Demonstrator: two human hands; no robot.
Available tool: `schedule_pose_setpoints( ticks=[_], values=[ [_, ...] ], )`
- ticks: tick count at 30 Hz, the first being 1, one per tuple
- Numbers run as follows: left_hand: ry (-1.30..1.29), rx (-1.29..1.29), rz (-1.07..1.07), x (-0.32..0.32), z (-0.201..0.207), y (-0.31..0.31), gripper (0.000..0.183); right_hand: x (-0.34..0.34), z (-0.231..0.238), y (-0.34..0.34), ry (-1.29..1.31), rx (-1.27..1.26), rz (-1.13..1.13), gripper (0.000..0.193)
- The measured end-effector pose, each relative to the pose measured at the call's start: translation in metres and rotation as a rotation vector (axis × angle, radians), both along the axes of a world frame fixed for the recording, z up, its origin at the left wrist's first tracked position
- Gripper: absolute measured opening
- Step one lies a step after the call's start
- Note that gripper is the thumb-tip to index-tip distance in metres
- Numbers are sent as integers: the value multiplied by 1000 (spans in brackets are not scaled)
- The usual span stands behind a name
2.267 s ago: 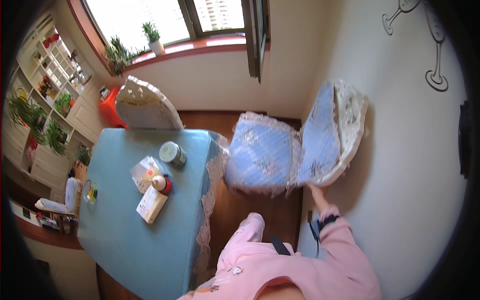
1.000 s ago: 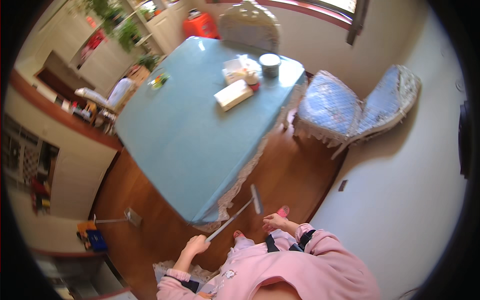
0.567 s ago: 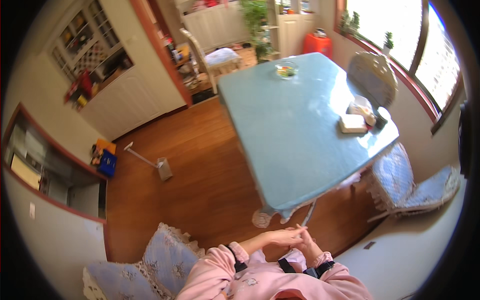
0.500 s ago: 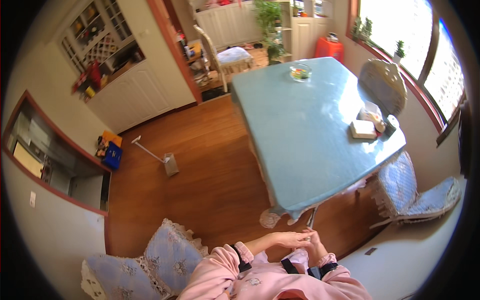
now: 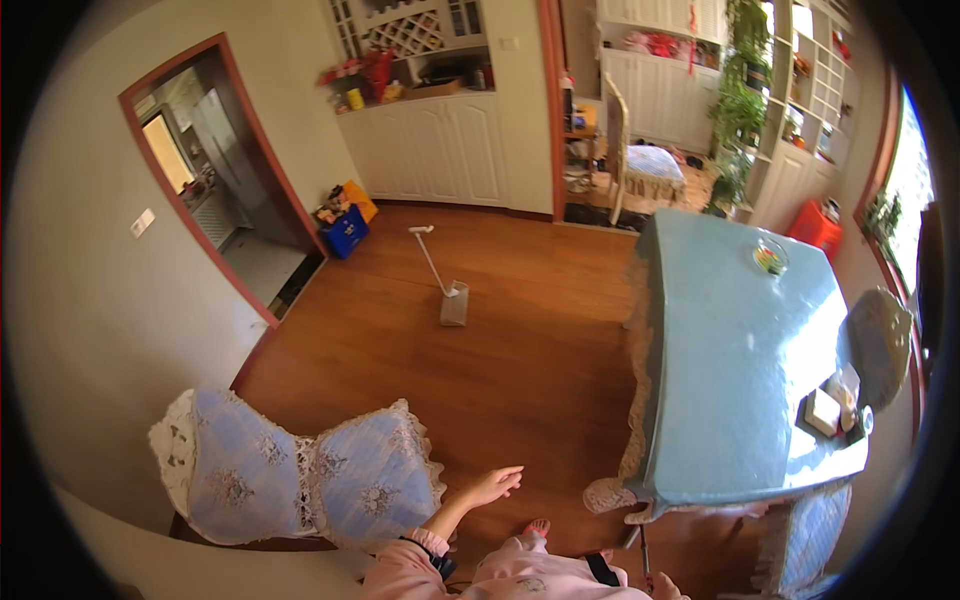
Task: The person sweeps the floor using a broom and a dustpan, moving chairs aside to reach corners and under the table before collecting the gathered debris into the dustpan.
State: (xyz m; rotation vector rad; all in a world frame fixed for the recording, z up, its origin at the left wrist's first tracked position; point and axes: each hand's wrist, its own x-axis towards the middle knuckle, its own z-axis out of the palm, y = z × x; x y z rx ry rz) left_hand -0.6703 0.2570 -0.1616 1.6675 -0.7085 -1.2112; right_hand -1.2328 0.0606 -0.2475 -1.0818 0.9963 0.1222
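Observation:
My left hand [image 5: 495, 485] is held out over the wooden floor, fingers stretched forward and nothing in them. It is nearest to the front edge of a chair with a quilted blue floral cover [image 5: 372, 470]. My right hand [image 5: 668, 586] shows at the lower edge, partly cut off, its fingers curled at the end of a thin dark stick [image 5: 645, 550]. What the stick's far end carries is not clear; it points toward the near corner of the table with a glossy blue cloth [image 5: 730, 370].
A long-handled dustpan [image 5: 454, 305] stands on the floor ahead. Beyond it, a blue box [image 5: 345, 232] sits by the doorway. On the table are a glass bowl [image 5: 770, 258] and a tissue pack [image 5: 823, 412]. Another blue-covered chair [image 5: 815, 535] is at the right.
The view has swung left, so the table now lies farther right. My hands, together before, have parted: the left reaches forward, the right is low by the stick.

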Motion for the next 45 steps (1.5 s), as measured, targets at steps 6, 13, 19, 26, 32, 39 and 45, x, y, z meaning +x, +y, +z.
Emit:
schedule_pose_setpoints(
  ticks=[6, 13, 19, 26, 32, 39, 45],
  values=[
    [10, 200, 265, 10, -103, 84, 49, 6, -45, -31, -99, 503, -507, 24],
    [261, 572, 371, -16, -128, 148, 45, 47, 18, -32, -68, 132, -367, 21],
    [315, 551, 479, -12, -140, 152, 45, 42, 9, -20, 12, -419, -21, 27],
    [201, 539, 381, 17, -138, 109, 43, 38, -12, -3, -79, -455, -65, 35],
    [143, 511, 301, 28, -138, 87, 42, 36, -10, 2, -119, -304, -144, 38],
    [147, 552, 287, 25, -147, 98, 43, 62, 30, 16, 14, 39, -362, 25],
    [191, 563, 387, 9, -150, 129, 43, 39, -35, -7, -119, 515, -663, 28]
  ],
)
